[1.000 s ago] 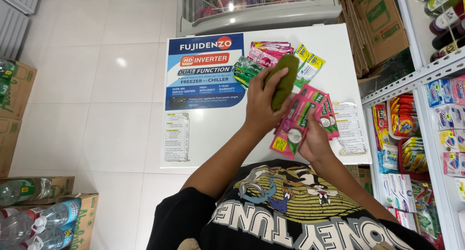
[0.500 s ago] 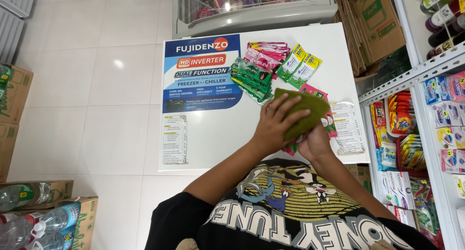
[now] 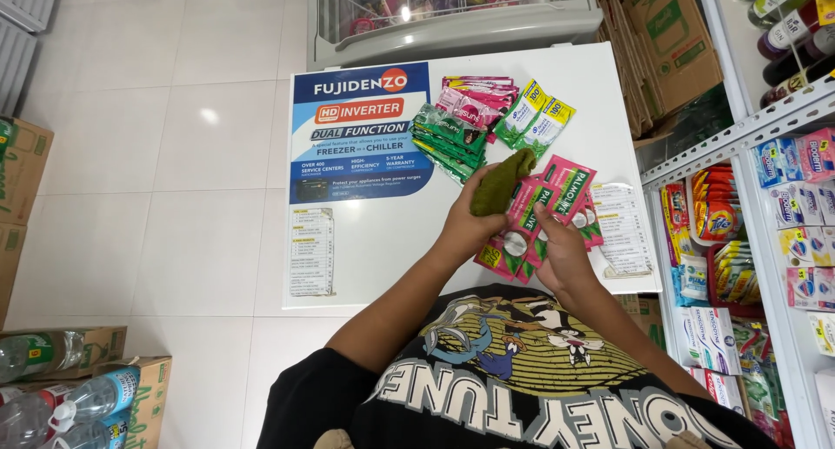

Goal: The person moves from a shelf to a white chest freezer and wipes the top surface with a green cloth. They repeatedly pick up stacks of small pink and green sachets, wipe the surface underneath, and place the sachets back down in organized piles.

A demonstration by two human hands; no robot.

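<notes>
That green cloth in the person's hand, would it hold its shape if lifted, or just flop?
The green cloth looks bunched and folded in the left hand, so it is probably soft and floppy. It seems light, since the fingers alone hold it up. It likely would not roll or break, and its dull fabric surface suggests little slipping.

Pink sachets [image 3: 557, 201] held over white lid, green sachets [image 3: 448, 136] behind, blue rectangular poster [image 3: 361, 136] left

A white chest-freezer lid [image 3: 383, 258] carries the goods. Directly on it lie a pile of green sachets [image 3: 448, 136], pink sachets [image 3: 478, 97] behind them, and two white-and-yellow sachets [image 3: 539, 119] just beside. Blue and white stickers cover parts of the lid.
</notes>
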